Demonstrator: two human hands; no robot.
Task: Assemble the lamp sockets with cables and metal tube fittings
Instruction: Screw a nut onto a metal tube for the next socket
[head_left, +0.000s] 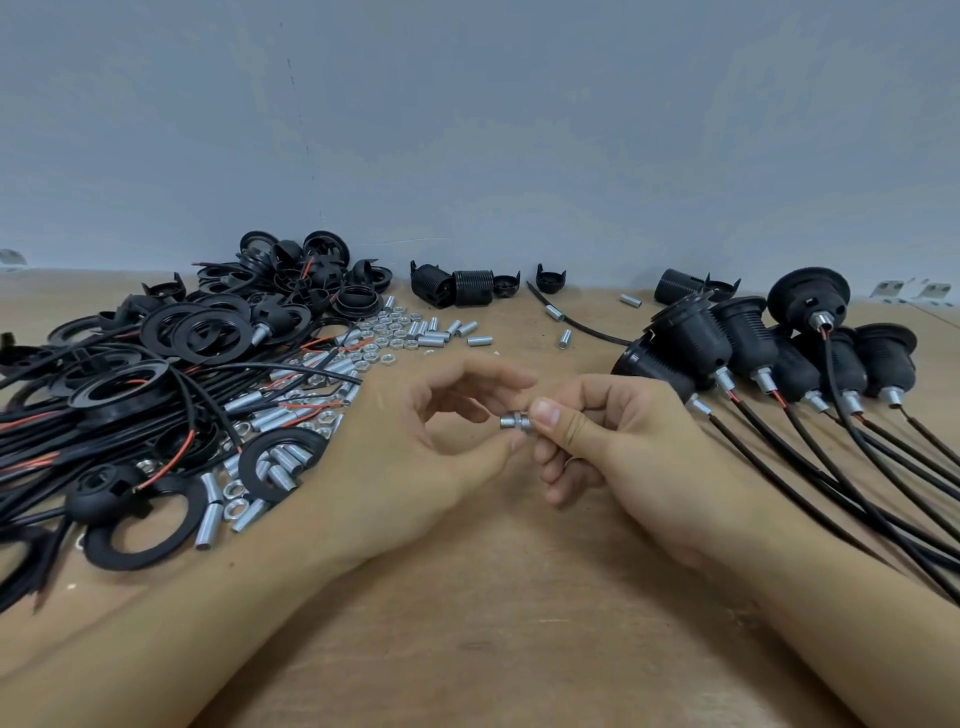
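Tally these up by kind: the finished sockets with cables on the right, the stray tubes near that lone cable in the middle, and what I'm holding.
Finished sockets: 7
Stray tubes: 3
Held tube, pinched by the right hand: 1
Total: 11

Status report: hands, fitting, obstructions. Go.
Right hand pinches metal tube fitting with nut on it. Left hand open, fingertips at the fitting. Nothing in the way.
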